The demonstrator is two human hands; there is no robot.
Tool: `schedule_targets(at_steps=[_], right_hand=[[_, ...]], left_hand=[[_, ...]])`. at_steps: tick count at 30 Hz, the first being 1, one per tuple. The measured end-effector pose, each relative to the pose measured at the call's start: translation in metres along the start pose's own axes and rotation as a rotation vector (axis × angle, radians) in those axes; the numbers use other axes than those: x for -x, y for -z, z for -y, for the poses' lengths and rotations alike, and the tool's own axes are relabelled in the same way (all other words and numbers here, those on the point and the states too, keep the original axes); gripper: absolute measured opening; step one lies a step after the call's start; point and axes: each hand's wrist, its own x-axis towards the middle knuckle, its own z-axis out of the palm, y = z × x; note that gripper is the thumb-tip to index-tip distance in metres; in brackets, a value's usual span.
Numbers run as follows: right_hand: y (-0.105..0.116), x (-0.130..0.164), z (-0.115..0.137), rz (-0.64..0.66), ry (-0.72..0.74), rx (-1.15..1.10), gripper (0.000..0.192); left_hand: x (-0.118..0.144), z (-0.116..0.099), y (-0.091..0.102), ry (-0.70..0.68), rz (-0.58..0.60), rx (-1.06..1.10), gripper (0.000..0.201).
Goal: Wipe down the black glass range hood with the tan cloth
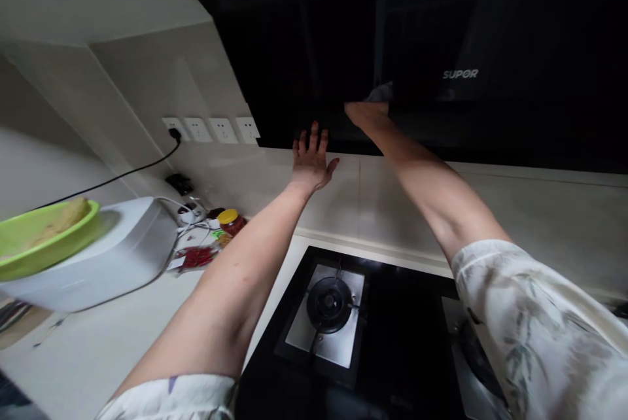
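black range hood overhead: holds left hand wide-fingered at lower edge; reaches right hand to front by something greyish, cannot tell its fingers' state

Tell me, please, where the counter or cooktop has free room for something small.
Free: the white counter between the white box and the left forearm; also the cooktop's black middle, right of the left burner. Crowded: the counter's back corner, with red packet and yellow-lidded jar.

At two o'clock in the head view, the brand name "SUPOR" stands in pale capital letters on the black range hood.
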Motion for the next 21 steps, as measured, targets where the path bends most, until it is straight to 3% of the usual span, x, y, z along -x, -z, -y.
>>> schedule_targets(at_steps=[3, 8, 12, 16, 19, 21], right_hand=[[0.033, 0.023, -0.048, -0.069, -0.149, 0.071, 0.052], [0.091, 0.067, -0.133, -0.234, -0.149, 0.169, 0.051], [0.137, 0.108, -0.206, -0.31, -0.352, 0.258, 0.057], [0.175, 0.146, -0.284, -0.472, -0.496, 0.226, 0.054], [0.189, 0.153, -0.333, -0.521, -0.427, 0.055, 0.05], [0.189, 0.145, -0.354, -0.45, -0.278, -0.063, 0.054]], left_hand=[[0.002, -0.001, 0.005, 0.009, 0.016, -0.016, 0.089], [0.004, -0.001, 0.009, 0.008, 0.006, -0.045, 0.089], [0.004, 0.003, 0.007, 0.013, -0.013, -0.058, 0.089], [0.003, 0.01, 0.002, -0.018, -0.056, -0.065, 0.089], [0.001, 0.013, -0.002, -0.026, -0.066, -0.081, 0.088], [0.0, 0.013, -0.004, -0.018, -0.071, -0.101, 0.088]])
